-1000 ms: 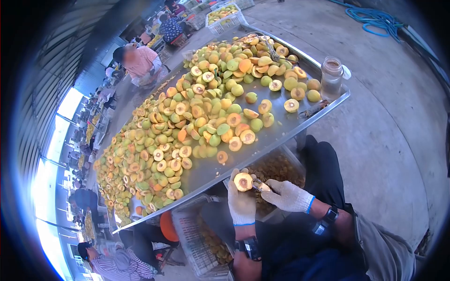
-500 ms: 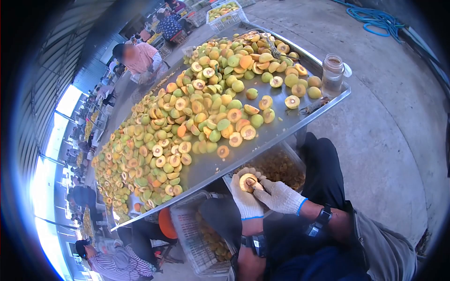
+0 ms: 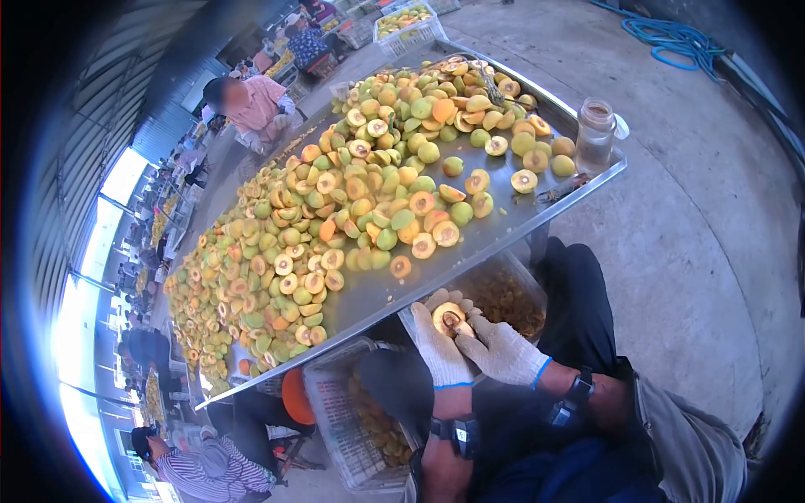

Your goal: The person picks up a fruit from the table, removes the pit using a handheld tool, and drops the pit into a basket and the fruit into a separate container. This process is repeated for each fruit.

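My left hand, in a white knit glove with a blue cuff, is closed around an apricot half. The cut face is turned up and shows a brown centre. My right hand, gloved the same way, is bent against the fruit with its fingertips at the cut edge. Whether a small tool is between those fingers is hidden. Both hands are just off the near edge of a metal table, above a crate of brown scraps.
A big heap of halved apricots covers much of the table. A jar stands at its right corner. Below is a white crate holding fruit. Co-workers sit across the table and at lower left. A blue hose lies on the floor.
The apricot half has turned slightly, and its cut face shows more fully. My right fingers have shifted a little across its lower edge. The left hand still holds it.
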`<state>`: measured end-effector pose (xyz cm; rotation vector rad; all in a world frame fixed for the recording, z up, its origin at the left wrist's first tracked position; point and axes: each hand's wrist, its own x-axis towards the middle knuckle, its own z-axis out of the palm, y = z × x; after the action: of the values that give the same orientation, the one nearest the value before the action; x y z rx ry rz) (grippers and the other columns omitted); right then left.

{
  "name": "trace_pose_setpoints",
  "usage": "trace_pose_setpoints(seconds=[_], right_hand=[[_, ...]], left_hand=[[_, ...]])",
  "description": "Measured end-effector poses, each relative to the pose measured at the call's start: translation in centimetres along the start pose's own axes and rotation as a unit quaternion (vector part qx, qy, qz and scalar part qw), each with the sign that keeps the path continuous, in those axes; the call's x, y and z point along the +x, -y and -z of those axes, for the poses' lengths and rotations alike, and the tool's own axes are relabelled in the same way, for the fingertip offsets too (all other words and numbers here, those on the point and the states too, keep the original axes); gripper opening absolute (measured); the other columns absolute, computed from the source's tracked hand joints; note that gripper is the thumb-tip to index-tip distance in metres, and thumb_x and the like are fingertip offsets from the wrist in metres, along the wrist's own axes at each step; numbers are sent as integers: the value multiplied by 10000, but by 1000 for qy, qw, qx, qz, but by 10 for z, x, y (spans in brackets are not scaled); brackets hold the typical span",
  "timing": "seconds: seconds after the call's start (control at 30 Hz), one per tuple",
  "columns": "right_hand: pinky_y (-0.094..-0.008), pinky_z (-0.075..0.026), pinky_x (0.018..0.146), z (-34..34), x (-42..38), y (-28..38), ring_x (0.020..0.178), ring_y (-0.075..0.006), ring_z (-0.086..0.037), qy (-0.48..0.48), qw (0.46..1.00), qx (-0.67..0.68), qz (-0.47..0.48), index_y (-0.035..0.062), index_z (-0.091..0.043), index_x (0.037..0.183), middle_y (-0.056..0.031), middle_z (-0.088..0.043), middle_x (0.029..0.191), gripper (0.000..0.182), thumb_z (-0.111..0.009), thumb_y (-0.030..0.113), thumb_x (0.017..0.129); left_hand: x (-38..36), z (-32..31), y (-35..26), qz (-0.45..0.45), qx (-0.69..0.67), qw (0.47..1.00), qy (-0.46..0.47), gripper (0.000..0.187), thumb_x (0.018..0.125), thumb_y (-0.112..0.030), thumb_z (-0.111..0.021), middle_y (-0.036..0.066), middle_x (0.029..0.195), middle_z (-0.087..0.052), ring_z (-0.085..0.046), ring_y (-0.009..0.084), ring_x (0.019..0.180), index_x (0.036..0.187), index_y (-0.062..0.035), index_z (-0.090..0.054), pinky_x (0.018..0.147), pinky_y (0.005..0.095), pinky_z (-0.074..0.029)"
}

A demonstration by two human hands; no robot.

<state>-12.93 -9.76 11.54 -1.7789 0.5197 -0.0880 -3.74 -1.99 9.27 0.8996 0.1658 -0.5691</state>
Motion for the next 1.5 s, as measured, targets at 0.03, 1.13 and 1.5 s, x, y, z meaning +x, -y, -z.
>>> trace_pose_setpoints(seconds=[0.03, 1.13, 1.5], right_hand=[[-565, -537, 751, 0, 1, -1, 866, -529, -685, 2, 1000, -17, 2, -56, -540, 1357, -344, -695, 929, 549, -562, 388, 1037], [-362, -565, 707, 10, -3, -7, 717, -236, -722, 125, 990, 68, 0, -26, -695, 1086, -147, -726, 791, 560, -520, 504, 1050], [-255, -386, 427, 17, -10, -6, 465, -85, -473, 251, 940, 195, -125, 92, -591, 777, 22, -513, 626, 549, -467, 549, 1055]], left_hand=[[0, 0, 1, -3, 3, 1000, -1, 549, 1090, -524, -457, 156, 1107, -644, -618, 291, 973, 1240, -12, -587, 871, 449, -566], [-27, -18, -13, -141, 148, 979, -7, 582, 1104, -480, -451, 153, 818, -669, -660, 250, 714, 971, 44, -666, 699, 373, -581], [-24, -9, -14, -139, 210, 967, 28, 706, 1102, -524, -406, 146, 730, -671, -633, 218, 614, 818, 54, -697, 584, 321, -521]])
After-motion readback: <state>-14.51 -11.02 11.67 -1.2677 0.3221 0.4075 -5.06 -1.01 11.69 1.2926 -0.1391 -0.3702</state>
